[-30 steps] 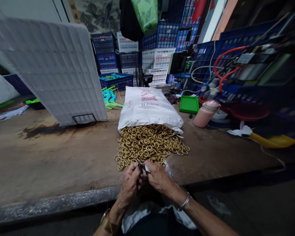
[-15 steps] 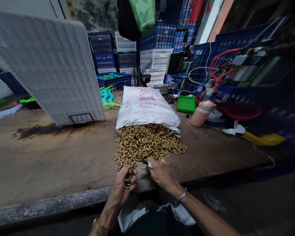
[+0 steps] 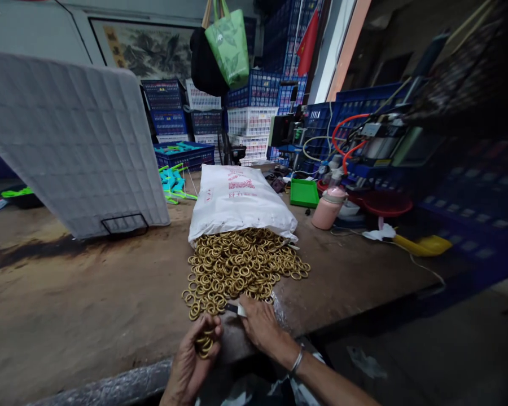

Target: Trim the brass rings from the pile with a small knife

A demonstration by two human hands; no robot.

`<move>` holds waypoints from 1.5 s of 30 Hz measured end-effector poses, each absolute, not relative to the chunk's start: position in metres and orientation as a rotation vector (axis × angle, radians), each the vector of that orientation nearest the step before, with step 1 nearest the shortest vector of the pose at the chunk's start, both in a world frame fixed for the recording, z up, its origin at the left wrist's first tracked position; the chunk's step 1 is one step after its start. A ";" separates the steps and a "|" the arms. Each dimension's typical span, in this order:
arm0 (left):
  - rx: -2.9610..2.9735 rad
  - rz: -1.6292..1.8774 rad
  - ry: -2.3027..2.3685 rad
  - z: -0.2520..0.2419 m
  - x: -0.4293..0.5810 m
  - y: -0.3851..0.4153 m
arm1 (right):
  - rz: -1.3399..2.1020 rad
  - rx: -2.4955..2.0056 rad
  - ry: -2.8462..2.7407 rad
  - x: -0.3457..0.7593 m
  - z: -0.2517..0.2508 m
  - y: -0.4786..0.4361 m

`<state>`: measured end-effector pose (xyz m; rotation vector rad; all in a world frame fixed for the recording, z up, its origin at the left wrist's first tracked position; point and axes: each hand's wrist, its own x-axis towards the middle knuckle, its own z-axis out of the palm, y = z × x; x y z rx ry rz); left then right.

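Observation:
A heap of brass-coloured rings (image 3: pixel 237 265) spills from the mouth of a white printed sack (image 3: pixel 243 203) onto the brown table. Just in front of the heap, my left hand (image 3: pixel 197 349) is curled around several of these rings, some showing between thumb and fingers. Beside it, my right hand (image 3: pixel 262 327) grips a small tool with a dark flat blade and a pale handle (image 3: pixel 236 309), perhaps a knife. Its dark tip points left, at the near edge of the heap. The fingers under the right hand are partly hidden.
A white padded panel (image 3: pixel 80 146) stands at left on a wire stand (image 3: pixel 125 224). Right of the sack are a green tray (image 3: pixel 303 193), a pink bottle (image 3: pixel 329 208) and a yellow scoop (image 3: pixel 425 245). Stacked crates (image 3: pixel 252 121) line the back. The table's front edge runs close to my hands.
The view has tilted up and turned right, so everything sits lower and further left. My left hand has turned more open toward me, showing more rings. The right hand keeps its tool by the heap.

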<state>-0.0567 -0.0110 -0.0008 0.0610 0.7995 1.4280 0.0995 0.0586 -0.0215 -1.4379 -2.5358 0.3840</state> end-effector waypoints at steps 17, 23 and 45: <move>0.758 1.301 1.425 -0.002 -0.025 0.004 | 1.400 -1.140 -1.983 0.093 0.021 0.060; 0.665 1.350 1.307 -0.003 -0.024 0.000 | 1.584 -1.194 -1.689 0.089 0.013 0.058; 0.678 1.249 1.187 -0.006 -0.026 0.001 | 1.404 -1.189 -1.851 0.088 0.007 0.066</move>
